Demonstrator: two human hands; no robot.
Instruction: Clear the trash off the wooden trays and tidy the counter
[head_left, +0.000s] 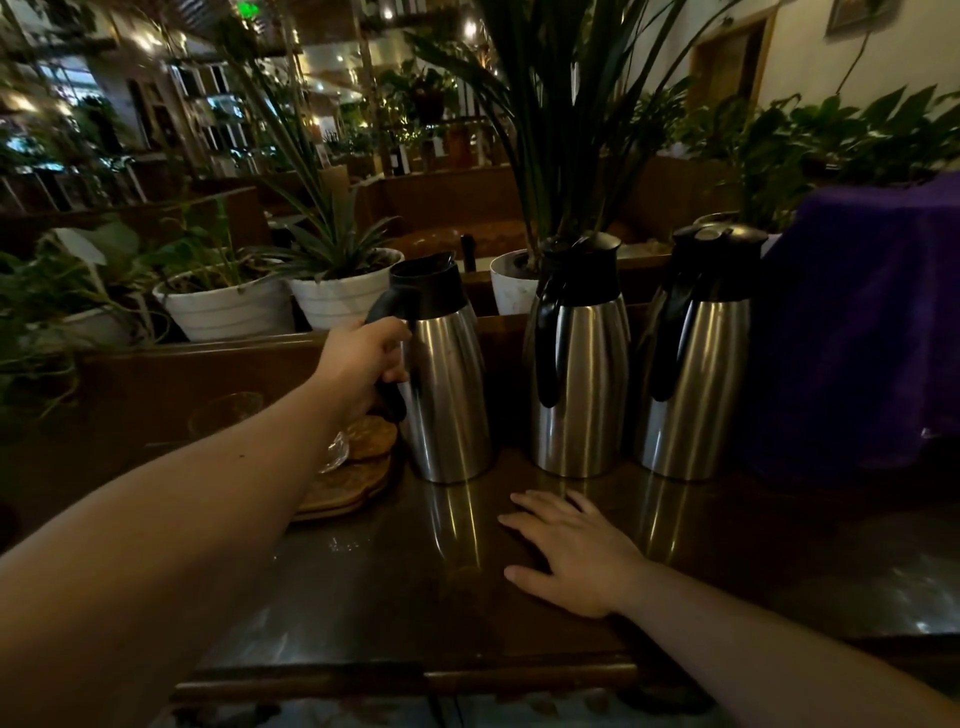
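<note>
Three steel jugs with black tops stand in a row on the dark counter (363, 597). My left hand (366, 358) is closed around the black handle of the left jug (447, 395), which stands upright on the counter. The middle jug (582, 374) and the right jug (696, 374) stand untouched. My right hand (571, 551) lies flat on the counter in front of the jugs, fingers spread, holding nothing. Wooden trays (353, 488) are stacked left of the left jug, partly hidden by my forearm, with a crumpled clear wrapper (335, 449) on them.
A purple cloth (862, 322) covers something bulky at the right end. White plant pots (228, 306) and leafy plants line the ledge behind the counter. An upturned glass (226, 415) sits dimly at the left. The counter's front edge runs close below my arms.
</note>
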